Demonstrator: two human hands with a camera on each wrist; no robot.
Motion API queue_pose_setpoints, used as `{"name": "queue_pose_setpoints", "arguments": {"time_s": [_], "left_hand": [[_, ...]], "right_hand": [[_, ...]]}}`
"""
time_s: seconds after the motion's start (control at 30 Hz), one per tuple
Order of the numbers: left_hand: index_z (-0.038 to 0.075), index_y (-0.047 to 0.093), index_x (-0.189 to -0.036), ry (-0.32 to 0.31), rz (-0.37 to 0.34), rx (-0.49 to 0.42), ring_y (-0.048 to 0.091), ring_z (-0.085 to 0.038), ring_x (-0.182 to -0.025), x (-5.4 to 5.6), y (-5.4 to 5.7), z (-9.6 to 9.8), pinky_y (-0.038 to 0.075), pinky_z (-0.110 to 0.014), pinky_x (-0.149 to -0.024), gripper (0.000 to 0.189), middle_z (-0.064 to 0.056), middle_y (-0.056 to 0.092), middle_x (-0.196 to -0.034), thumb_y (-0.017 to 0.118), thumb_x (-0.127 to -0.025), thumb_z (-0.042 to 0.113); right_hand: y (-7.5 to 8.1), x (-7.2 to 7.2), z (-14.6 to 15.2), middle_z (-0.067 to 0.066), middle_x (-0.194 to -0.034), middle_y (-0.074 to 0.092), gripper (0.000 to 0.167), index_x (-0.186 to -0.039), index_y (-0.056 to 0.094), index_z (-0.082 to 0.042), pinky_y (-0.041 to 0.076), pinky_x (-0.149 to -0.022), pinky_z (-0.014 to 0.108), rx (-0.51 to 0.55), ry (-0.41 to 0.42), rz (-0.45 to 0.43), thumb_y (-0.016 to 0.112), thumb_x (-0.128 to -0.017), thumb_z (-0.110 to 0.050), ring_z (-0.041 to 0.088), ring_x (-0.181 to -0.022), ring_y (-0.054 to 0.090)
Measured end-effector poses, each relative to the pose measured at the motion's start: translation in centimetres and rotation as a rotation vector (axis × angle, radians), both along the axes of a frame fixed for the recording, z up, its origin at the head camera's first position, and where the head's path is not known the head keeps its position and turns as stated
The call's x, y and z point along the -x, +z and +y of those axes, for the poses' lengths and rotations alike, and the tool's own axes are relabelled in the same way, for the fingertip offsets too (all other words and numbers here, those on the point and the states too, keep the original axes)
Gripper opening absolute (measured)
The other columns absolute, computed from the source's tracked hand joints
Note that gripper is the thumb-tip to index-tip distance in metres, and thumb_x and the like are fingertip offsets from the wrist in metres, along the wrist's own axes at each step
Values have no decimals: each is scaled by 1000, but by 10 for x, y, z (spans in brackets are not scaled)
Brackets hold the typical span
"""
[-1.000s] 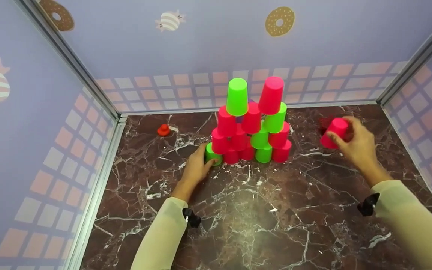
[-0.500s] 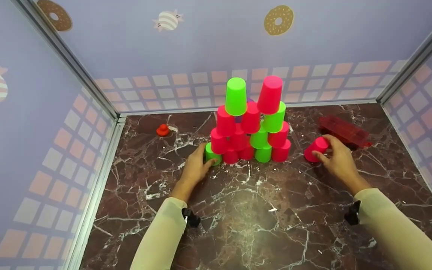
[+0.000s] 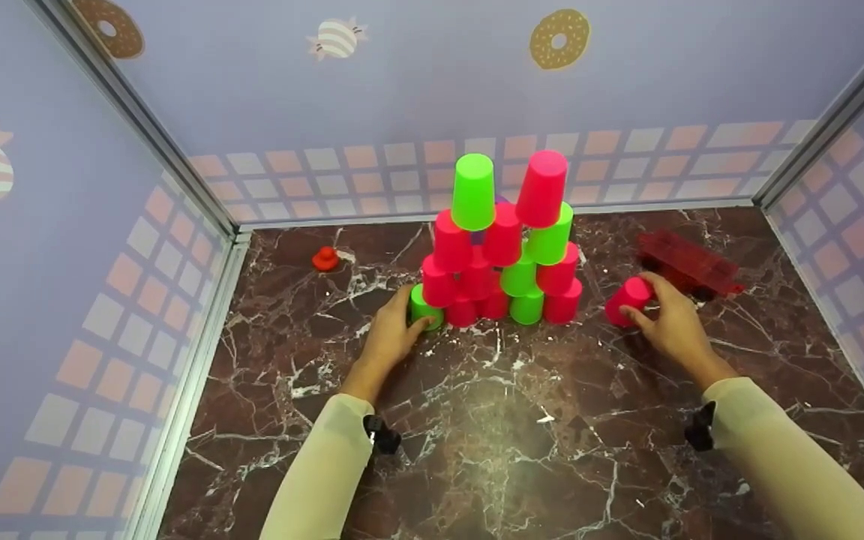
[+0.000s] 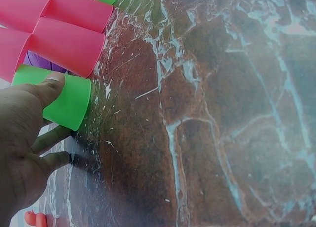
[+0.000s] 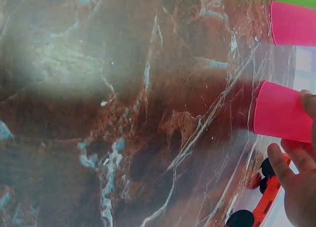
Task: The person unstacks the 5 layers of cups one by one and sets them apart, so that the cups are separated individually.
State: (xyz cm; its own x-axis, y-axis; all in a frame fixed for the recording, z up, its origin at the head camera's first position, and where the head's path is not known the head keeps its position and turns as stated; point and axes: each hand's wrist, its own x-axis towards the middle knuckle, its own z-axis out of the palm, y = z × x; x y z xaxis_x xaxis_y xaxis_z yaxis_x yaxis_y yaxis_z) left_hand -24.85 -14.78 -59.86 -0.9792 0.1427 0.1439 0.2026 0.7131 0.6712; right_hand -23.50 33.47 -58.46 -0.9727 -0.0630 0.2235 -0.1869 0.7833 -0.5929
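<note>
My left hand (image 3: 391, 330) grips a green plastic cup (image 3: 424, 306) at the lower left corner of a stack of upside-down cups. In the left wrist view its thumb presses the near side of that cup, with other fingers reaching behind. To the right of the stack, my right hand (image 3: 676, 322) holds a pink cup (image 3: 625, 301), bottom up and rim close over the table, thumb on the near side. The stack rises in several rows of pink and green cups, topped by a green cup (image 3: 474, 191) and a tilted pink cup (image 3: 542, 189).
Behind the right hand lies a translucent red toy vehicle (image 3: 691, 262) with black wheels. A small red duck-like toy (image 3: 325, 259) sits back left. Something purple (image 3: 478, 238) shows behind the stack. Patterned walls enclose the marbled table (image 3: 507, 450) at the back and sides.
The right hand has brought its pink cup leftward and nearer, from in front of the toy vehicle, then barely moved in the last half second. The left hand stays on the green cup.
</note>
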Motion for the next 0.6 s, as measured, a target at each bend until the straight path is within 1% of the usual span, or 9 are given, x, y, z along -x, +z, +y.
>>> {"name": "queue_pose_setpoints", "arguments": {"time_s": [0.2,0.33,0.37,0.43,0.47,0.57,0.6], "left_hand": [[9,54,-152,0,0,-8,71,-42,-130,-1,1,0,54,-57,-115,61,-20,72,-141,83,-99,22],[6,54,-151,-9,24,-22,72,-43,-126,-3,0,-1,55,-61,-111,62,-22,72,-139,83,-98,19],[8,53,-152,-19,47,-34,72,-40,-126,1,-9,-5,56,-58,-110,63,-20,73,-138,83,-99,23],[7,54,-151,-25,68,-40,73,-40,-123,1,-9,-5,56,-59,-108,63,-20,73,-136,84,-98,23],[7,54,-150,-27,76,-42,73,-40,-122,1,-9,-5,56,-60,-107,63,-20,74,-135,84,-97,23],[8,54,-150,-33,71,-41,73,-40,-123,1,-7,-5,56,-58,-108,63,-20,74,-135,84,-98,24],[6,55,-149,-25,52,-30,72,-43,-123,-3,2,-1,56,-61,-108,62,-22,73,-135,84,-97,19]], "right_hand": [[1,1,-1,39,-146,62,72,-156,49,7,49,-112,73,-6,-3,-28,86,-97,-14,58,-126,65],[1,2,-1,38,-145,63,71,-155,50,6,50,-110,73,0,2,-20,86,-96,-12,59,-126,66],[1,2,-1,38,-145,63,72,-155,50,6,50,-110,73,1,4,-18,86,-96,-12,59,-126,66],[2,3,-2,38,-146,62,75,-157,48,7,50,-110,73,1,11,-24,87,-96,-14,58,-126,66],[3,3,-2,38,-148,61,78,-159,46,6,50,-110,73,2,14,-37,87,-96,-17,58,-126,65],[10,4,-2,37,-153,57,88,-163,41,6,47,-114,74,-10,19,-50,88,-96,-28,57,-132,62],[13,6,-3,37,-155,55,91,-165,40,5,45,-116,75,-12,22,-45,88,-96,-32,57,-135,60]]}}
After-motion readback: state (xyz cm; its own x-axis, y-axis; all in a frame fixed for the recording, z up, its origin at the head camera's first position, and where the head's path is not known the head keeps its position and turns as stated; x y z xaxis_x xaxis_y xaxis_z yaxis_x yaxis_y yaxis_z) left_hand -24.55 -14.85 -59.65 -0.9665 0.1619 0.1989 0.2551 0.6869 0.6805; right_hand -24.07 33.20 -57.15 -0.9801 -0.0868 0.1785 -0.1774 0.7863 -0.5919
